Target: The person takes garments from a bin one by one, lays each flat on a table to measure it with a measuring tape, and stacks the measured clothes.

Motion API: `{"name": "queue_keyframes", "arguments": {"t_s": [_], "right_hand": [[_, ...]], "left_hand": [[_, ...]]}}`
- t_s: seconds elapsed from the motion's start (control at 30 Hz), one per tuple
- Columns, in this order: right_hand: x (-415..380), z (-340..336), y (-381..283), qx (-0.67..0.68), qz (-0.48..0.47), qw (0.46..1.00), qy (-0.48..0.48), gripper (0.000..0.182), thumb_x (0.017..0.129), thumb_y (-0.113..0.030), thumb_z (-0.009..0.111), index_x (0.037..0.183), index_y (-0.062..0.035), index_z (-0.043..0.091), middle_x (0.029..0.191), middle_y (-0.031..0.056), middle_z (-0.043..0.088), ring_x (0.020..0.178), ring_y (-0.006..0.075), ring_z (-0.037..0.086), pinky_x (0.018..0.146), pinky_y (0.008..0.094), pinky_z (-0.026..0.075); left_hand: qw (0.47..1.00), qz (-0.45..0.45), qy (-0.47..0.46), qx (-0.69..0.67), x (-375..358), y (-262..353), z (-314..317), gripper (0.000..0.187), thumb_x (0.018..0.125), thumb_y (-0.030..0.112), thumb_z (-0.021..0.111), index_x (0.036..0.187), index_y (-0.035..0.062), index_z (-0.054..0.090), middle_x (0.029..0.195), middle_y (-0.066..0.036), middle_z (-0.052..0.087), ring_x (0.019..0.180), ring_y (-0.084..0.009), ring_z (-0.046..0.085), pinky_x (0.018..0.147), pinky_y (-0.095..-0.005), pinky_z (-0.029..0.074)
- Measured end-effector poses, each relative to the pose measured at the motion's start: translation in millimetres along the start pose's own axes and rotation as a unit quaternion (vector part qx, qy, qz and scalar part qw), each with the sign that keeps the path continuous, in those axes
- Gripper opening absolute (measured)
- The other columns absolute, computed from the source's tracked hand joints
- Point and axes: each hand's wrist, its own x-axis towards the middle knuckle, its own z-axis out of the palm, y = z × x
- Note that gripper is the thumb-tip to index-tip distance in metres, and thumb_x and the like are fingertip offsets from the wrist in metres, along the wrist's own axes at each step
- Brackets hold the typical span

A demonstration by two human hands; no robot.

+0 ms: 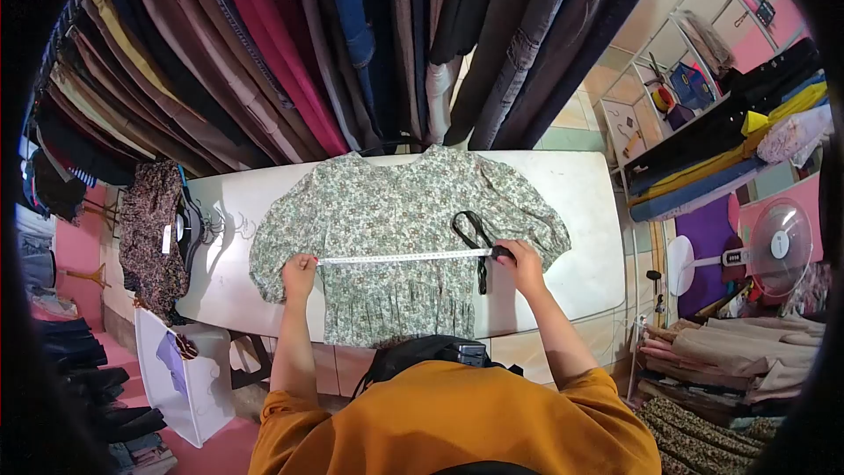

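A floral blouse (404,202) in green and cream, with puffed sleeves and a gathered lower part, lies spread flat on the white board (585,211). Across its middle runs the white strip of a tape measure (404,257), pulled out nearly straight. My left hand (299,276) pinches the strip's free end near the left sleeve. At the other end, my right hand (525,266) grips the dark case, partly hidden by the fingers. A black strap (473,227) loops over the blouse beside that hand.
Trousers (308,44) hang in a dense row behind the board. Dark patterned garments (151,233) on hangers lie at its left end. A white container (189,383) stands below left. To the right are a fan (781,244), a rack (646,110) and piled clothes (730,352).
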Motion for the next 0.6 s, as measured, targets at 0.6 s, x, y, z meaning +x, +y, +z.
{"name": "queue_keyframes", "arguments": {"t_s": [0.6], "right_hand": [[160, 62, -36, 0.348, 0.095, 0.923, -0.134, 0.015, 0.078, -0.015, 0.052, 0.080, -0.0038, 0.061, 0.069, 0.0014, 0.057, 0.066, 0.0110, 0.054, 0.059, 0.0239, 0.042]], "left_hand": [[0.927, -0.056, -0.171, 0.328, -139, 51, -18, 0.040, 0.071, 0.032, 0.073, 0.085, -0.0020, 0.058, 0.086, -0.022, 0.062, 0.084, -0.0369, 0.060, 0.073, -0.0420, 0.048]]}}
